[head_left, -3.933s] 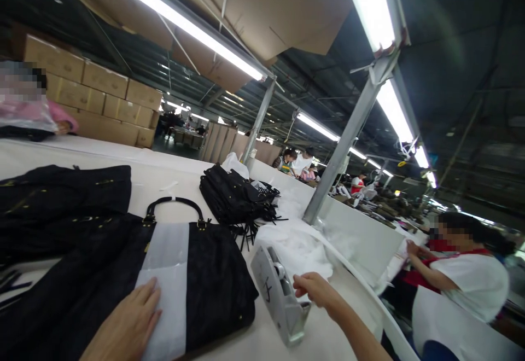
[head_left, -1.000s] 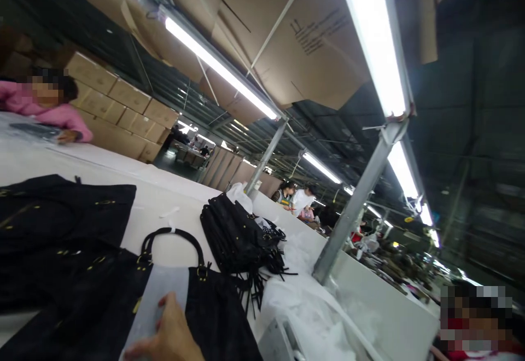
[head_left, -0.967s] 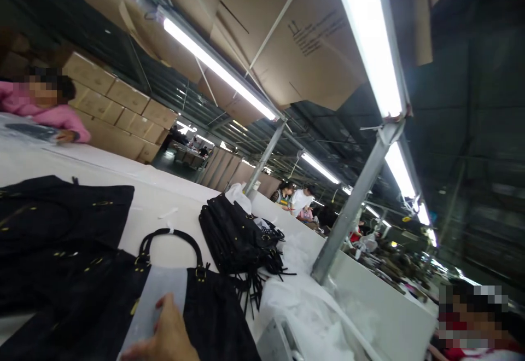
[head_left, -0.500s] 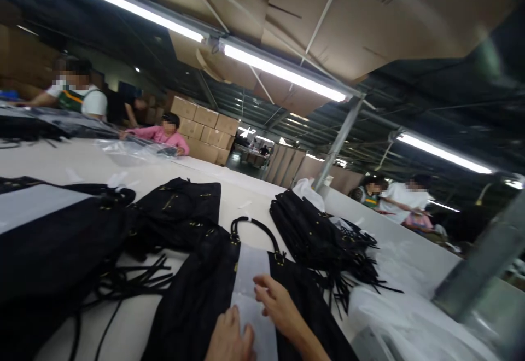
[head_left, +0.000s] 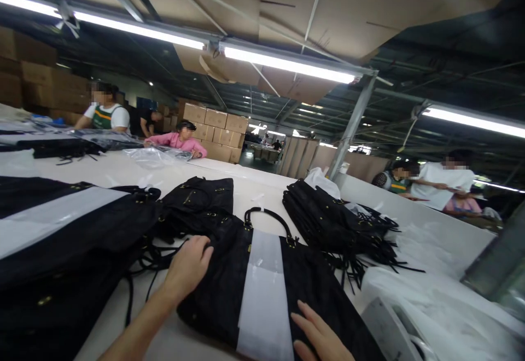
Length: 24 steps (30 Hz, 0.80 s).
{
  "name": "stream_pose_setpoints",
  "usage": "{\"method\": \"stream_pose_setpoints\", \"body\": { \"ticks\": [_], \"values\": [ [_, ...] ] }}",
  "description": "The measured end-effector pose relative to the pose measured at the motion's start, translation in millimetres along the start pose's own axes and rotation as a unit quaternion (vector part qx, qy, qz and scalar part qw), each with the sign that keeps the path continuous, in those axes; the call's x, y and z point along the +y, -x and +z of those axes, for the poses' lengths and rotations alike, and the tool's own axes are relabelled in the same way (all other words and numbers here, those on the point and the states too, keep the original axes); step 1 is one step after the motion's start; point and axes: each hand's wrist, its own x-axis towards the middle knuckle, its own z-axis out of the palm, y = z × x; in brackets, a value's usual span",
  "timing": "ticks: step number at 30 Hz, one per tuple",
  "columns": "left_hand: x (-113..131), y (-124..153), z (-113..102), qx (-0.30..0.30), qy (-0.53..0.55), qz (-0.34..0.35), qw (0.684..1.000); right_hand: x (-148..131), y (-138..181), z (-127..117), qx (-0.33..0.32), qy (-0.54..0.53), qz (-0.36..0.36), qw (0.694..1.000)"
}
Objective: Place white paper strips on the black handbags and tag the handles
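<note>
A black handbag (head_left: 315, 290) with a white paper band (head_left: 264, 295) wrapped down its middle lies flat on the white table in front of me. My left hand (head_left: 189, 265) rests on the bag's left edge, fingers curled over the black fabric. Flat on the bag's lower part, just right of the band, lies my right hand (head_left: 322, 339), holding nothing. The bag's looped handle (head_left: 268, 220) points away from me.
More black bags lie at left, one with a white band (head_left: 49, 216). A stack of fringed black bags (head_left: 328, 224) sits at right, beside white wrapping (head_left: 435, 295) and a grey tape dispenser (head_left: 389, 333). Several people work at the table's far side. Cardboard boxes (head_left: 215, 128) are stacked behind.
The camera has swung left and down. My left hand moved from the paper band to the bag's left edge; my right hand shifted from the band to the bag's lower right.
</note>
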Motion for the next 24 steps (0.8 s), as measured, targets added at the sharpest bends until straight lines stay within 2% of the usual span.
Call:
{"method": "stream_pose_setpoints", "body": {
  "ticks": [2,5,7,10,13,16,20,22,24],
  "values": [
    [-25,-4,-9,-0.008,0.044,-0.054,0.998,-24,-16,-17,0.031,-0.069,-0.003,0.997],
    [-50,3,-8,-0.011,0.135,-0.12,0.984,-71,-49,-19,0.049,-0.168,-0.005,0.985],
    [-56,10,-1,-0.019,0.197,-0.141,0.97,-109,-73,-11,0.038,-0.211,0.028,0.976],
    [-56,18,7,-0.035,0.27,-0.149,0.951,-162,-106,7,0.017,-0.216,0.121,0.969],
    [-56,21,10,-0.051,0.311,-0.153,0.937,-194,-134,29,-0.017,-0.193,0.182,0.964],
    [-59,19,9,-0.065,0.338,-0.15,0.927,-200,-148,58,-0.025,-0.177,0.202,0.963],
    [-61,14,8,-0.078,0.367,-0.121,0.919,-190,-147,91,0.071,-0.253,0.163,0.951],
    [-60,11,10,-0.088,0.372,-0.106,0.918,-181,-145,93,0.1,-0.307,0.157,0.933],
    [-60,8,13,-0.1,0.37,-0.098,0.919,-172,-149,83,0.088,-0.358,0.194,0.909]
  ]
}}
